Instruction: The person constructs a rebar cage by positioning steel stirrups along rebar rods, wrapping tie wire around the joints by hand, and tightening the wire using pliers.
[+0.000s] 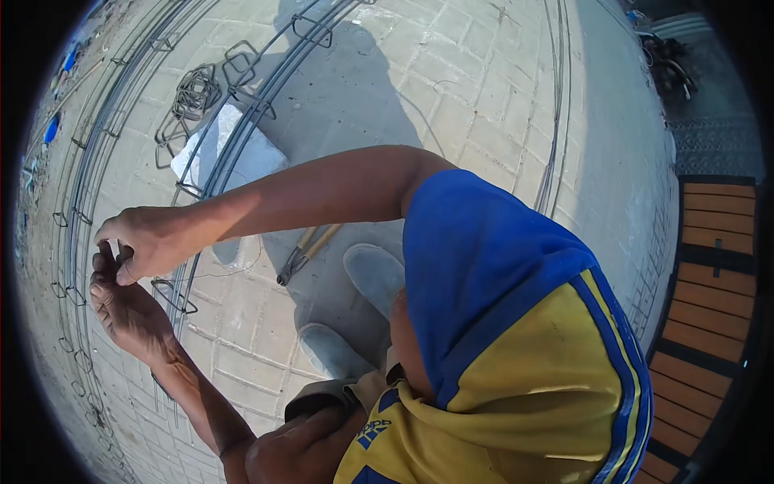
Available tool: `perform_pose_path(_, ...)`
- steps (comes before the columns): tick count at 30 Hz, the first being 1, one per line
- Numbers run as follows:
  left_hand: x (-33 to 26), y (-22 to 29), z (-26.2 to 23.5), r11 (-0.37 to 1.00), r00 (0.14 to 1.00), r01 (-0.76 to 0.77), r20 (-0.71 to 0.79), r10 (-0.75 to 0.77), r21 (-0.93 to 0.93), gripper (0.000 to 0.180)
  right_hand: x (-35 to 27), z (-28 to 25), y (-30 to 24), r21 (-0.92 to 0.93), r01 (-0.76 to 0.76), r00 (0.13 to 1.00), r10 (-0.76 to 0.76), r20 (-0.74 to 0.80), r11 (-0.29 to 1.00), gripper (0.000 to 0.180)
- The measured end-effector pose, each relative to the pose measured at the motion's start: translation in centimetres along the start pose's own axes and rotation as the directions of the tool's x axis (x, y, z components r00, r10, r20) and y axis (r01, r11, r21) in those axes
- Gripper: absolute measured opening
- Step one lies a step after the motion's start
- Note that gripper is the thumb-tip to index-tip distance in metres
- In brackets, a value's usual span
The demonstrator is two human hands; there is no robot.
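Observation:
My right hand (pixel 157 238) reaches across to the far left, fingers bent and thumb pressed in. Just below it is my left hand (pixel 133 319), its fingers curled up to meet the right fingertips. Both hands are closed in a pinch; whatever lies between the fingers is too small or hidden to make out. They are beside a rebar cage (pixel 242 129) of long steel bars with square stirrups, part of which passes behind my right forearm. Pincers (pixel 300 256) with tan handles lie on the paving between the cage and my feet.
A white block (pixel 254 153) sits under the cage, with a heap of loose stirrups (pixel 196 93) beyond it. A second run of bars with stirrups (pixel 105 121) lies farther left. Thin rods (pixel 556 105) stretch along the paving at right, before an orange slatted gate (pixel 709 302).

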State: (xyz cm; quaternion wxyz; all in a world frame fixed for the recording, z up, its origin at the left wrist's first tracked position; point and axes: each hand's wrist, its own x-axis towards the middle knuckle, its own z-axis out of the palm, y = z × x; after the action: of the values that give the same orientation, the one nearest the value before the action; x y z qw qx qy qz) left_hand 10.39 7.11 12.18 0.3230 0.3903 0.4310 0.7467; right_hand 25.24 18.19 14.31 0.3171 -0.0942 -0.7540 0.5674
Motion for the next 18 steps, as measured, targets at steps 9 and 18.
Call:
perform_pose_path(9, 2.5, 3.4, -2.9, 0.907, 0.991, 0.063, 0.135, -0.007, -0.415, 0.015, -1.1, 4.0, 0.5, 0.249, -0.317, 0.940, 0.269, 0.209, 0.915, 0.035)
perform_pose_path(18, 8.2, 6.3, -12.1, 0.608, 0.982, 0.080, -0.042, -0.183, -0.790, 0.028, -1.9, -7.0, 4.1, -0.471, 0.197, 0.964, -0.258, -0.068, 0.860, 0.022)
